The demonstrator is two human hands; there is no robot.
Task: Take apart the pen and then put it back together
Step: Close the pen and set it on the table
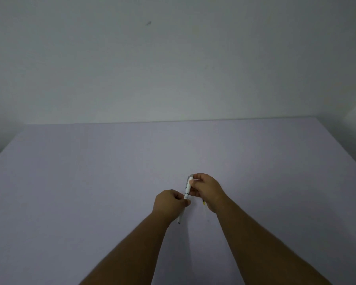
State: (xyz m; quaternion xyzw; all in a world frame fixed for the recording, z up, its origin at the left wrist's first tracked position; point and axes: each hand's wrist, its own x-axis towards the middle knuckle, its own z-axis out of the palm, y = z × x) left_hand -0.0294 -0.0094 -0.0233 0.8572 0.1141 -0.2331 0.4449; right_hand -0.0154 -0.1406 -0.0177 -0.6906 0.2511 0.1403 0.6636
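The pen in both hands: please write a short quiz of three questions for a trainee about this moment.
1. True or false: the white pen lies flat on the table.
2. Which hand grips the end with the clip? A) left B) right
3. Fill in: the pen's tip sticks out below the ____ hand.

Key:
1. False; both hands hold it.
2. B; the right hand holds the clip end.
3. Left; the left hand holds the lower barrel.

Tabletop (90,182) lies bare all round my grips, w/ open room left, right & ahead to the wall (173,58) at its far edge, only a small yellow-tipped bit (203,202) just under my right hand (209,191) in the way.
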